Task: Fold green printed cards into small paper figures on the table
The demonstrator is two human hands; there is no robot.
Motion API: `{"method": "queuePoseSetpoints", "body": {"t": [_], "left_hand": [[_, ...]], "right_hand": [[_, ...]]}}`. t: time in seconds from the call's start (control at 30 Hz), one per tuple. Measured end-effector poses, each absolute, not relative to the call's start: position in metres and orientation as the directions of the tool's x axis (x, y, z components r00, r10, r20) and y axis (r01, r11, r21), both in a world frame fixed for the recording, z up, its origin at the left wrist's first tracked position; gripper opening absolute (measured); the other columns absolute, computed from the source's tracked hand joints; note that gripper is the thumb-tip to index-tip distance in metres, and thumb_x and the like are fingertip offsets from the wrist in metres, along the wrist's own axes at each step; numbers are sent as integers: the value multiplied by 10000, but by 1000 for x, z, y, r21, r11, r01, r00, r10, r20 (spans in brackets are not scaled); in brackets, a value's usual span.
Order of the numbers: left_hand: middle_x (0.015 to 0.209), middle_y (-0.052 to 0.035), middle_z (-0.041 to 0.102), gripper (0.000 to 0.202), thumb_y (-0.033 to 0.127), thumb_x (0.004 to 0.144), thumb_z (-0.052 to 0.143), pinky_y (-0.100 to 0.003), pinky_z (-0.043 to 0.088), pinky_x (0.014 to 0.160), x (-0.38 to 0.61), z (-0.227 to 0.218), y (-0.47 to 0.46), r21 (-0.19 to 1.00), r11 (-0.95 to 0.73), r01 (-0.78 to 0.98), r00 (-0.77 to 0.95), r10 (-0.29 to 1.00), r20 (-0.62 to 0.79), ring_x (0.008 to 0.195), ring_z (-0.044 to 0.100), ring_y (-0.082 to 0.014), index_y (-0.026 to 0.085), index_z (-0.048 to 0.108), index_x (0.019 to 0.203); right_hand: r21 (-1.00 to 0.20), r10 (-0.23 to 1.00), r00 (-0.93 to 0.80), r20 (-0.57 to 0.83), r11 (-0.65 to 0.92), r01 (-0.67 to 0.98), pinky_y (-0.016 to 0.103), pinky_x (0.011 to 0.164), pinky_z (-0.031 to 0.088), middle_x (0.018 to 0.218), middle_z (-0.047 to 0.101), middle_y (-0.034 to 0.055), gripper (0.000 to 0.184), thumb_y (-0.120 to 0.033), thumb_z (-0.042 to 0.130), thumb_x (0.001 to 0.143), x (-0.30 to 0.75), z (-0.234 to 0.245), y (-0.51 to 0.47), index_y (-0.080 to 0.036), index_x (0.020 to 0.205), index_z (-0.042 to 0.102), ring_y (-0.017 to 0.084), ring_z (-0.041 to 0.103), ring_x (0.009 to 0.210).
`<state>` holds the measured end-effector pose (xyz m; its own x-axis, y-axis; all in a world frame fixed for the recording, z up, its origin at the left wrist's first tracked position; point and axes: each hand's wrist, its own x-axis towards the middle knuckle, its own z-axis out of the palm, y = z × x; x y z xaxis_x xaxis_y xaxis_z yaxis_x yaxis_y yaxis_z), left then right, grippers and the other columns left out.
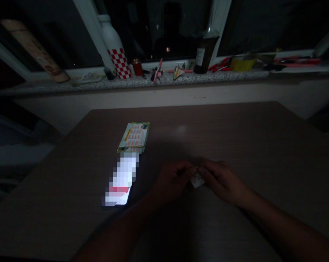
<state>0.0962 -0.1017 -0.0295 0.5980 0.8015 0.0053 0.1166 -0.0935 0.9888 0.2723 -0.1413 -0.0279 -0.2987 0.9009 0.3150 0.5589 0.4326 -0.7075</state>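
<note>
Right of the phone (pixel 122 178) | left hand (pixel 173 181) and right hand (pixel 223 182) both pinching the small paper (pixel 197 181), close together | even, gentle pressure suits it best

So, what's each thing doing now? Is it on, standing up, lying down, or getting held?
Phone: screen lit, lying on the table.
Printed cards: lying in an uneven pile.
Left hand: pinching the small paper.
Right hand: pinching it too.
Small paper: held between both hands.
Checkered bottle: standing on the windowsill.
Red jar: standing.
Tall tan tube: standing.
Dark bag: upright; too dim to tell if it's open.
</note>
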Motion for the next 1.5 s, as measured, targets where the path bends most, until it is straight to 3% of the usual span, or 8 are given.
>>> {"method": "queuePoseSetpoints", "body": {"t": [0.27,0.4,0.6,0.67,0.77,0.83,1.0,1.5], "left_hand": [[591,5,573,297,403,789,622,-206,437,511,98,-32,-96,989,145,-21,592,799,-104,525,525,-89,127,606,679],[606,8,570,290,397,698,702,-211,440,442,99,-36,-91,911,397,-109,628,738,-247,465,522,-85,123,608,689],[531,26,555,261,371,685,696,-231,444,413,99,-41,-90,794,593,-134,692,630,-353,399,512,-97,137,584,716],[514,16,559,309,442,769,601,-256,449,453,98,-41,-91,858,512,-47,686,641,-345,423,527,-118,142,582,698],[572,-17,585,477,492,887,406,-268,436,560,94,-35,-94,977,85,196,564,805,-183,551,564,-138,129,602,650],[690,-25,617,421,441,912,393,-271,429,619,90,-30,-97,916,-232,328,487,872,46,659,571,-147,136,637,755],[921,-56,647,152,257,853,549,-282,452,792,82,-25,-97,688,-687,231,580,666,470,869,592,-160,157,624,940],[799,-42,625,77,181,840,527,-258,471,685,83,-26,-101,487,-837,248,631,521,575,750,577,-138,147,595,839]], "right_hand": [[-822,916,-253,311,393,413,196,428,349,514,441,-42,357,-285,368,952,276,-30,-137,-177,630,478,78,432,444],[-689,816,-253,520,576,440,264,611,496,767,616,38,99,-169,496,873,280,-31,-137,-171,919,584,142,597,689],[-499,655,-363,663,748,438,345,742,554,1000,642,103,271,-133,592,814,281,-34,-135,-201,1075,617,206,636,917],[-480,641,-342,687,754,449,321,699,566,914,669,83,219,-136,603,822,281,-34,-135,-201,1028,643,191,657,838],[-489,658,-292,694,729,480,289,648,569,838,687,78,169,-137,624,818,281,-31,-136,-179,976,666,178,670,766],[-513,678,-270,684,710,483,278,631,566,823,692,79,144,-138,630,814,282,-30,-136,-170,947,678,174,671,747],[-553,709,-276,649,689,469,266,594,550,797,691,72,136,-137,626,813,282,-31,-137,-168,931,687,163,659,705],[-522,696,-323,641,704,482,259,557,520,731,676,64,95,-100,628,794,277,-27,-142,-140,871,668,156,641,655]]}}
